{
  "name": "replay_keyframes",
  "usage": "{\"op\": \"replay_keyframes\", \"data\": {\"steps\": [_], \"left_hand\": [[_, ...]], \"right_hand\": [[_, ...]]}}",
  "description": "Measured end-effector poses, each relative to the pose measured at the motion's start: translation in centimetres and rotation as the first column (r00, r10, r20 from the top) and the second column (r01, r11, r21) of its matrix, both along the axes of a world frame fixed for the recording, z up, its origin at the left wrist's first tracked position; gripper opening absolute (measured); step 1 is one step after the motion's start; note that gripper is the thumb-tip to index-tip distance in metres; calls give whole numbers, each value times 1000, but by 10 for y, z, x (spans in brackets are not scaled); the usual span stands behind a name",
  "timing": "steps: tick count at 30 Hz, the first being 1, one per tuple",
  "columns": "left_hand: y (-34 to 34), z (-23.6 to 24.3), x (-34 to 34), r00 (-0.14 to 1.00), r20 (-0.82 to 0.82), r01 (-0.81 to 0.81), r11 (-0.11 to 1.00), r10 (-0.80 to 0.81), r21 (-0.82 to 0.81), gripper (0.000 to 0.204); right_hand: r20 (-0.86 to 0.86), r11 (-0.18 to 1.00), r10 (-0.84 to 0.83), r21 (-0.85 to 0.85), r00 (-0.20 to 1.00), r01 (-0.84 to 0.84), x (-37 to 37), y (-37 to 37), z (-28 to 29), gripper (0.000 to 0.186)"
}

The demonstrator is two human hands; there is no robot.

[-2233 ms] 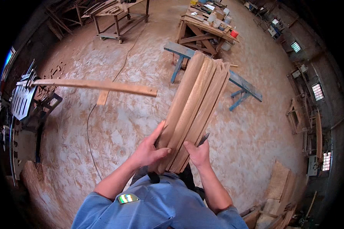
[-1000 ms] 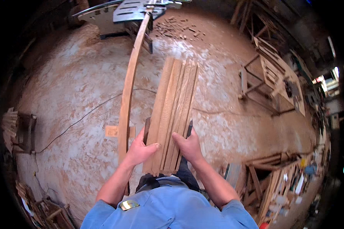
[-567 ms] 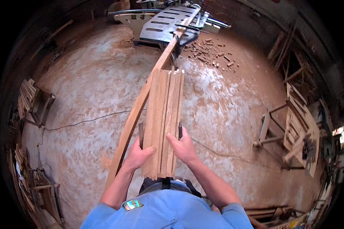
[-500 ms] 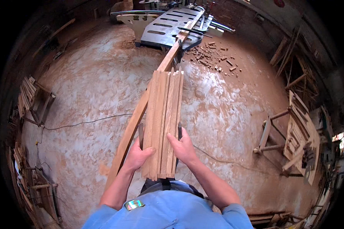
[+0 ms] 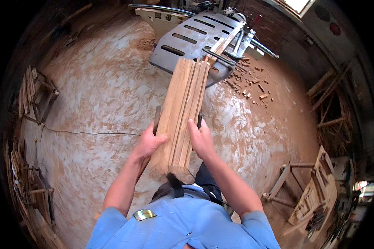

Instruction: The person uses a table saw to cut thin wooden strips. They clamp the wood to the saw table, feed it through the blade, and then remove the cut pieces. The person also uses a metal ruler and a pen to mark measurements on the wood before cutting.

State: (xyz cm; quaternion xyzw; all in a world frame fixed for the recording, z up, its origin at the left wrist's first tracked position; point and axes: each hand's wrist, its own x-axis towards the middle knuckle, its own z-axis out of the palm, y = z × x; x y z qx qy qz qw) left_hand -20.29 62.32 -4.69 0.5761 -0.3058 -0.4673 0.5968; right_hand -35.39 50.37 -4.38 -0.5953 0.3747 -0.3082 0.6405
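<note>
Two hands carry one bundle of wooden slats (image 5: 183, 112), held level in front of the chest with its far end pointing at the grey slotted saw table (image 5: 195, 39).

Progress, judged from the present layout: the slats are gathered and squared into a single stack, and the stack is off the floor. It is not yet set down; its far end hangs just short of the saw table edge, so delivery and release remain.

Left hand (image 5: 148, 143): closed around the left edge of the bundle, thumb on the top face, fingers wrapped below and hidden. A dark, narrow tool handle (image 5: 156, 119) juts forward from this hand along the bundle's side; its type cannot be determined.

Right hand (image 5: 200, 139): clamped on the right edge of the bundle, thumb laid over the top face, fingers curled under. A second dark, slim object (image 5: 199, 119) projects just ahead of this hand; it is too small to identify.

Both hands grip near the end closest to the body, so most of the length extends ahead of them unsupported.

Surroundings: a long wooden strip (image 5: 225, 41) lies on the saw table beyond the bundle. Small wood offcuts (image 5: 253, 83) are scattered on the dusty floor (image 5: 104, 95) ahead and to the right of the right hand. A thin cable (image 5: 87, 133) runs across the floor to the left of the left hand.
</note>
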Motion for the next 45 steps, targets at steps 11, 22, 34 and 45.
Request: {"op": "replay_keyframes", "data": {"steps": [11, 22, 34, 45], "left_hand": [[-209, 7, 65, 988, -28, -143, 963, 154, 227, 70], [-337, 4, 146, 995, -33, -86, 973, 95, 215, 74], [-385, -6, 247, 998, 64, -30, 869, -1, 494, 61], [-392, -28, 251, 586, 797, -570, 625, -147, 534, 42]], "right_hand": [[-11, 977, 172, 128, 985, -170, 92, -230, -36, 46], [20, 969, 164, 182, 986, -165, 181, -358, -57, 51], [-76, 657, 379, 723, 922, -211, 252, -411, -19, 31], [29, 383, 445, 897, 895, -220, 270, -414, -41, 33]]}}
